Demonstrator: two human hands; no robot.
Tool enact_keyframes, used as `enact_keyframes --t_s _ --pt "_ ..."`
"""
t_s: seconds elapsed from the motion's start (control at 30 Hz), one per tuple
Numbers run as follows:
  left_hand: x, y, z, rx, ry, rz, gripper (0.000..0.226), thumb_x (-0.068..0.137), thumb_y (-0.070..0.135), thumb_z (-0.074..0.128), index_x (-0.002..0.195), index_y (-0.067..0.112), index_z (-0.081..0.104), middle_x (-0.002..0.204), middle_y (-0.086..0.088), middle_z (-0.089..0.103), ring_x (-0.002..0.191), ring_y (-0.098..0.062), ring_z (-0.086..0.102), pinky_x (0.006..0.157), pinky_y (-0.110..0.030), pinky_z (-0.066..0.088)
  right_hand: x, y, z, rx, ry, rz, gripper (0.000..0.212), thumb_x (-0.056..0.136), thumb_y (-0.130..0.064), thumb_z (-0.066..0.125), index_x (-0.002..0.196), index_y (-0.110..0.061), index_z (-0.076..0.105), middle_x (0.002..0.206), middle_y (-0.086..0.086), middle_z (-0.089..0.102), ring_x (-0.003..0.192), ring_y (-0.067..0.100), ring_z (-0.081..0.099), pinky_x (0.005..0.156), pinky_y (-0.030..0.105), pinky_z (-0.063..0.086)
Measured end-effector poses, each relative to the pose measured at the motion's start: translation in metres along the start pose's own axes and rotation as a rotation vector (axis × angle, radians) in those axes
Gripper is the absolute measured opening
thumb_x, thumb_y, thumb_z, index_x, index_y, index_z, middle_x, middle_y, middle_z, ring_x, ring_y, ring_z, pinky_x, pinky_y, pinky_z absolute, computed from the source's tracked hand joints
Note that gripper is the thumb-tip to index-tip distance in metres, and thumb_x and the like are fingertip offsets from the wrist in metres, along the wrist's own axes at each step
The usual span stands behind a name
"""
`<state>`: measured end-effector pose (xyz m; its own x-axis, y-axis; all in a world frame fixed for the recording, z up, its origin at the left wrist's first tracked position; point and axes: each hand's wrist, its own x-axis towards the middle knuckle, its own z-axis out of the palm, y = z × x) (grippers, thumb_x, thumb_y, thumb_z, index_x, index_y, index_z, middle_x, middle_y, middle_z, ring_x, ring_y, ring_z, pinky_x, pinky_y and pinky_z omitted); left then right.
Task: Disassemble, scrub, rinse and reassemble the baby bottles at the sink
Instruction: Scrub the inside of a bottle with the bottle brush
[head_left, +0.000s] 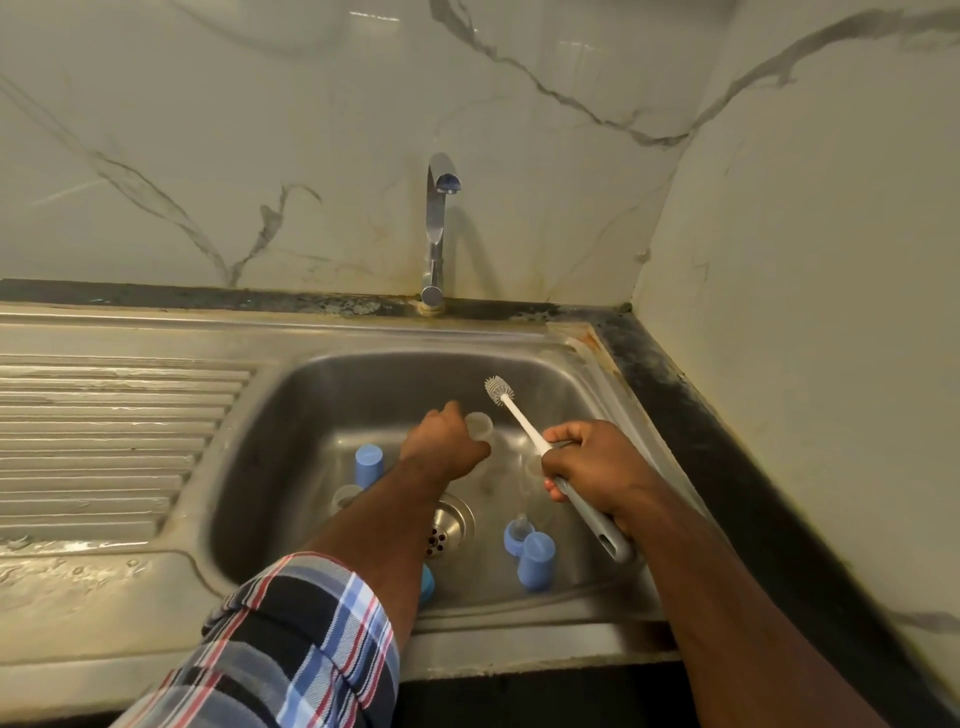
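Note:
My left hand (441, 441) reaches into the steel sink (291, 415) and grips a clear baby bottle (479, 423) near its open mouth. My right hand (592, 467) holds a bottle brush (519, 415) by its grey handle, bristle head up and to the left, close to the bottle. On the sink floor stand a blue cap (369, 464) at the left, a blue cap (536, 561) at the right, and a blue collar with a clear teat (517, 535) beside it. Another clear bottle (345, 496) lies half hidden by my left forearm.
A chrome tap (439, 228) rises behind the sink, with no water running. The drain strainer (449, 525) sits mid-basin. A ribbed draining board (104, 441) spreads to the left. A dark counter strip (727, 467) and marble wall close the right side. A blue piece (427, 582) peeks from under my left arm.

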<state>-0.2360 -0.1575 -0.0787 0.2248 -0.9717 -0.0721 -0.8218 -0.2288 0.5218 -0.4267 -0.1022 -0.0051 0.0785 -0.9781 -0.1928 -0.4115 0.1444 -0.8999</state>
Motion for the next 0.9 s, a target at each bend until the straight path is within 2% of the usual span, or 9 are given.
enact_keyframes --t_s 0.1,0.2,0.27,0.43,0.57,0.67,0.73,0.8,0.9 --pt "-0.011 0.006 -0.017 -0.193 0.098 -0.046 0.054 0.085 0.044 0.068 0.123 0.013 0.045 0.114 -0.01 0.063 0.106 -0.035 0.065 0.084 -0.038 0.052 0.0 -0.002 0.0 0.038 -0.002 -0.02 0.033 0.082 0.003 0.06 0.112 -0.008 0.063 0.084 0.016 0.071 0.065 0.022 0.068 0.063 0.034 0.058" --pt "-0.025 0.014 -0.04 -0.601 0.129 -0.109 0.042 0.085 0.032 0.068 0.114 0.02 0.04 0.103 -0.008 0.064 0.077 -0.032 0.074 0.067 -0.043 0.063 -0.007 -0.006 0.001 0.116 -0.046 -0.012 0.032 0.086 0.003 0.059 0.115 -0.01 0.062 0.089 0.017 0.069 0.068 0.023 0.067 0.06 0.032 0.056" --pt "-0.034 0.017 -0.053 -0.843 0.103 -0.116 0.04 0.087 0.023 0.069 0.111 0.022 0.037 0.104 -0.012 0.063 0.068 -0.03 0.073 0.06 -0.041 0.064 -0.014 -0.009 0.002 0.174 -0.076 0.002 0.03 0.088 0.003 0.059 0.114 -0.011 0.061 0.093 0.018 0.068 0.067 0.022 0.066 0.054 0.029 0.054" --pt "-0.058 0.009 -0.072 -1.036 0.057 -0.028 0.046 0.088 0.006 0.073 0.122 0.023 0.046 0.121 -0.008 0.057 0.096 -0.034 0.072 0.067 -0.038 0.064 -0.027 -0.012 0.005 0.213 -0.088 -0.015 0.031 0.087 0.001 0.061 0.114 -0.014 0.063 0.094 0.018 0.069 0.064 0.021 0.065 0.05 0.027 0.051" --pt "-0.079 0.0 -0.082 -1.153 0.02 0.006 0.051 0.088 -0.006 0.07 0.127 0.024 0.057 0.118 -0.008 0.061 0.098 -0.03 0.072 0.077 -0.039 0.064 -0.038 -0.017 0.011 0.214 -0.098 -0.034 0.032 0.086 0.0 0.063 0.115 -0.014 0.063 0.09 0.015 0.069 0.062 0.02 0.064 0.048 0.027 0.048" --pt "-0.091 -0.008 -0.087 -1.219 -0.015 -0.025 0.057 0.09 -0.014 0.059 0.135 0.021 0.058 0.122 -0.012 0.062 0.108 -0.029 0.068 0.087 -0.041 0.061 -0.049 -0.024 0.011 0.2 -0.097 -0.051 0.037 0.086 -0.001 0.067 0.121 -0.01 0.06 0.091 0.012 0.068 0.056 0.016 0.061 0.046 0.026 0.047" --pt "-0.097 -0.013 -0.093 -1.352 -0.033 -0.085 0.05 0.093 -0.012 0.051 0.134 0.015 0.062 0.124 -0.014 0.066 0.112 -0.032 0.066 0.098 -0.048 0.056 -0.056 -0.028 0.011 0.163 -0.095 -0.069 0.041 0.086 -0.001 0.069 0.125 -0.009 0.058 0.092 0.011 0.068 0.054 0.013 0.06 0.046 0.025 0.048" --pt "-0.102 -0.019 -0.099 -1.49 -0.019 -0.144 0.035 0.096 -0.003 0.052 0.125 0.009 0.069 0.119 -0.016 0.07 0.11 -0.037 0.068 0.101 -0.053 0.053 -0.063 -0.031 0.012 0.128 -0.109 -0.088 0.044 0.085 0.0 0.069 0.127 -0.008 0.058 0.09 0.011 0.068 0.053 0.013 0.059 0.046 0.025 0.047" --pt "-0.105 -0.028 -0.103 -1.564 0.061 -0.152 0.022 0.096 0.011 0.065 0.117 0.009 0.072 0.118 -0.015 0.071 0.104 -0.035 0.071 0.091 -0.052 0.058 -0.075 -0.037 0.018 0.066 -0.161 -0.147 0.042 0.084 0.003 0.069 0.124 -0.008 0.06 0.081 0.009 0.065 0.052 0.014 0.056 0.043 0.026 0.046"
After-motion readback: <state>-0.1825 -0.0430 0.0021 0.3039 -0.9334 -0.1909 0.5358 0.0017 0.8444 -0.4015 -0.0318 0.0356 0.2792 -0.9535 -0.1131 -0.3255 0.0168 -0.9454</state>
